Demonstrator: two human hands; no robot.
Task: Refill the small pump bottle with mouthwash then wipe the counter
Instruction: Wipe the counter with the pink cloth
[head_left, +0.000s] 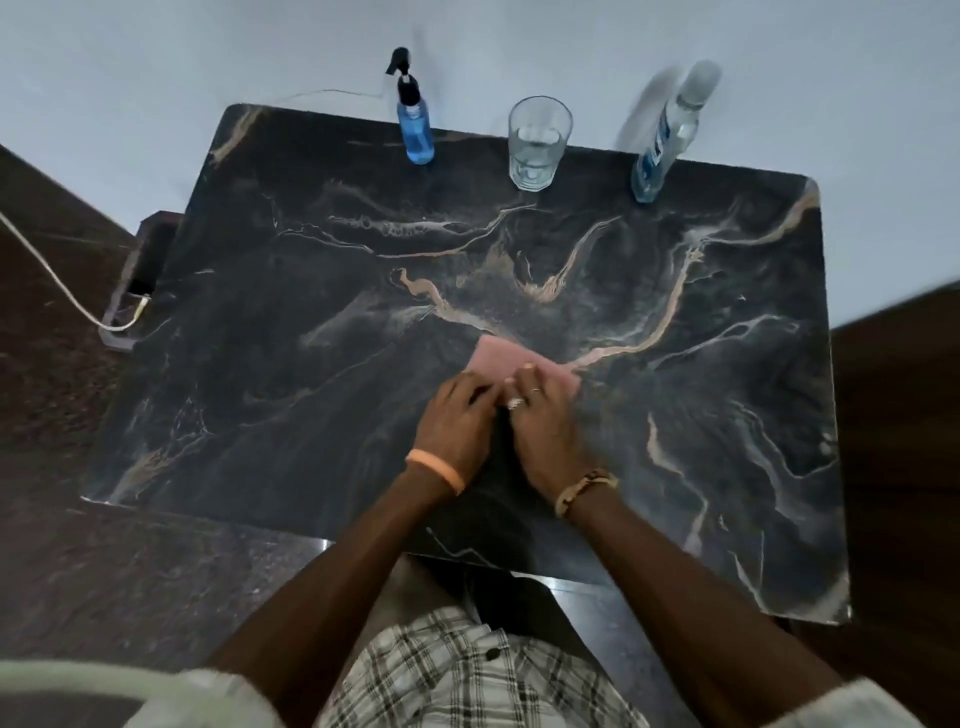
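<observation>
Pink cloth (519, 358) is worked over the bench (311, 415).
It is pressed down under flat fingers of the left hand (457, 418) and right hand (548, 423); pump bottle (415, 130), glass (535, 148) and mouthwash bottle (662, 145) are stood at the far edge, clear of wiping.

Pink cloth (511, 358), centre of the counter (311, 364): near part covered by the left hand (457, 421) and right hand (545, 421), so its full outline cannot be determined. Large clear bottle (660, 150), counter's far right edge: cap and neck blurred, label unreadable. White cable (47, 270), left of the counter: cut off by the frame edge.
</observation>
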